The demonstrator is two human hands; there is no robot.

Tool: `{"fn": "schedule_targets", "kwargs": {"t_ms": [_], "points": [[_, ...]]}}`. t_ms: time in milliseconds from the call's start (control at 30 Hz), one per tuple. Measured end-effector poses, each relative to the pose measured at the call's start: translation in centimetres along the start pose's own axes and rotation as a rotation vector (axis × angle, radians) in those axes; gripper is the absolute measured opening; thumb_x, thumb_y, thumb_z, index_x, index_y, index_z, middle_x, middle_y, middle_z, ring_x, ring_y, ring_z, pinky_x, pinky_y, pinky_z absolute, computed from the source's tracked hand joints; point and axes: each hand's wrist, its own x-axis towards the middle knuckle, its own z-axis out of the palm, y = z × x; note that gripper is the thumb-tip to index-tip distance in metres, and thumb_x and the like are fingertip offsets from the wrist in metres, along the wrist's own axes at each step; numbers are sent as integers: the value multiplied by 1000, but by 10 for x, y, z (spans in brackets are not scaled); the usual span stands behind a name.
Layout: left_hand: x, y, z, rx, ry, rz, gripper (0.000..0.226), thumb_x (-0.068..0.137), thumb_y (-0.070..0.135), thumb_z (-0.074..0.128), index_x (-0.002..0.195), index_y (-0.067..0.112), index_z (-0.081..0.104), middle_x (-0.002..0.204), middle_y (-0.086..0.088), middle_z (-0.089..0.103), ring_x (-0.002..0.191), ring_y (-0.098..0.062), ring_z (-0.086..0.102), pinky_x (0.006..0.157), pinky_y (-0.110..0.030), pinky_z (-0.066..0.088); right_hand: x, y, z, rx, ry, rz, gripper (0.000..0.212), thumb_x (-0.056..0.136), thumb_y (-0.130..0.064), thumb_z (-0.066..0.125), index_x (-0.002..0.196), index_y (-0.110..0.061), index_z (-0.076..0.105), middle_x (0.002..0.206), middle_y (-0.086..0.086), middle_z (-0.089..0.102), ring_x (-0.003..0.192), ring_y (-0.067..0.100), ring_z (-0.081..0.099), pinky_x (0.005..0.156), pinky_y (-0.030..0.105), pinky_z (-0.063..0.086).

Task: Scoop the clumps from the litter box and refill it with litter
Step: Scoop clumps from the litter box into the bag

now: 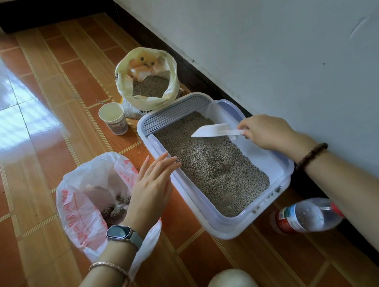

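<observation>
OK, left to right. A white plastic bag (pixel 81 207) with red print sits open on the tiled floor (pixel 40 152), with grey clumps (pixel 115 211) in its bottom. Next, the left hand (pixel 152 185): flat, fingers straight and together, holding nothing. It's between that bag and the litter box (pixel 281 168), fingertips over the box's left rim; contact unclear. There's a smartwatch (pixel 121 234) on that wrist. Further back, a paper cup (pixel 113 118) stands upright just beside an open yellowish litter bag (pixel 147 79) with granules inside. The litter box runs along the wall (pixel 289 48), grated step (pixel 175 113) at the far end, grey litter (pixel 212 164) across the tray. The white scoop (pixel 212 131) is over the litter at the far end, blade pointing left; can't tell if it touches. The right hand (pixel 265 132) is curled round the scoop handle, bead bracelet (pixel 311 156) on the wrist. A plastic water bottle (pixel 306 216) lies on its side by the box's near-right corner.
</observation>
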Motion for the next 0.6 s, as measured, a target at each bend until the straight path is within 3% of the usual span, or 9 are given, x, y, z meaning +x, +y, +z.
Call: {"fn": "schedule_targets", "kwargs": {"t_ms": [133,267,433,600], "points": [[0,0,2,-2,1,-1,38,90,3,49,123,17,62,134,4,56,139,-14,38,118,-49,23,-3,2,0,105,-86,58,23,99,-18,39,92,-14,60,86,-3,73,63,16,61,63,30,44],[0,0,2,-1,1,-1,40,89,3,49,123,18,62,134,5,56,139,-13,39,118,-49,23,-16,3,-3,112,-89,72,14,97,-34,50,93,-25,59,70,-8,71,45,9,61,53,23,45],[0,1,1,-9,9,-1,40,89,3,48,123,18,62,134,5,56,139,-12,38,118,-48,22,-19,5,-12,25,-129,200,17,94,-24,53,90,-22,69,60,-7,71,47,8,68,64,27,58],[-1,0,1,-14,16,3,40,89,3,50,124,18,62,134,5,56,139,-12,37,119,-48,21,-17,6,-15,-15,-278,309,24,94,-23,53,85,-12,73,62,-5,73,54,8,69,74,29,60]]}}
